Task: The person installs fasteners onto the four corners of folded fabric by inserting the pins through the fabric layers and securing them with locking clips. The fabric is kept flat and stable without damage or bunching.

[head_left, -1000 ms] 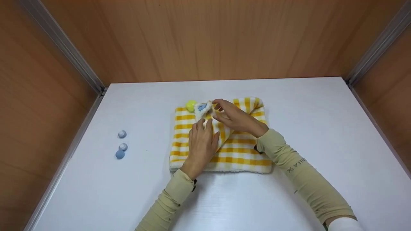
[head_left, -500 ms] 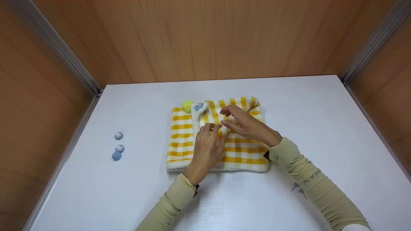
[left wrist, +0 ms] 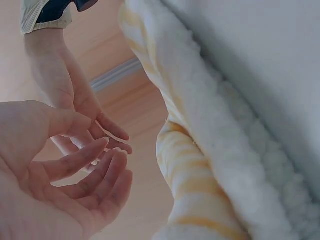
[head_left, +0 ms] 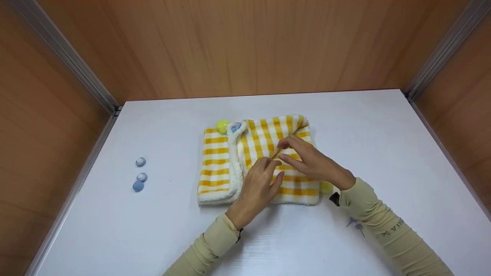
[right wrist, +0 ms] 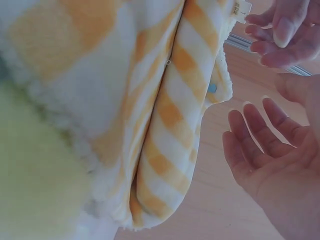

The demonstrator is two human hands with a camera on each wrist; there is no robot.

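A folded yellow-and-white checked cloth (head_left: 215,163) with a white fleecy lining lies flat. One layer is turned back diagonally across it. My left hand (head_left: 261,182) hovers over its lower middle, fingers loosely bent and holding nothing. Just to the right, my right hand (head_left: 312,161) is held over the cloth, fingers apart and relaxed, its fingertips close to the left hand's. In the right wrist view a rolled fold (right wrist: 172,120) runs beside the right hand. At the cloth's upper left, a small blue piece (head_left: 236,127) sits in a fleecy corner beside a yellow ball (head_left: 223,126).
Small round blue pieces, two with whitish tops (head_left: 140,161) and one plain blue (head_left: 138,186), lie on the left of the white table (head_left: 172,126). Two purple pin-like pieces (head_left: 359,227) lie near the right forearm. Another yellow ball (head_left: 326,187) shows at the cloth's right edge. Wooden panels surround the table.
Both hands have moved right and nearer along the cloth, away from the fleecy corner with the blue piece. The second yellow ball and the purple pin-like pieces have come into view.
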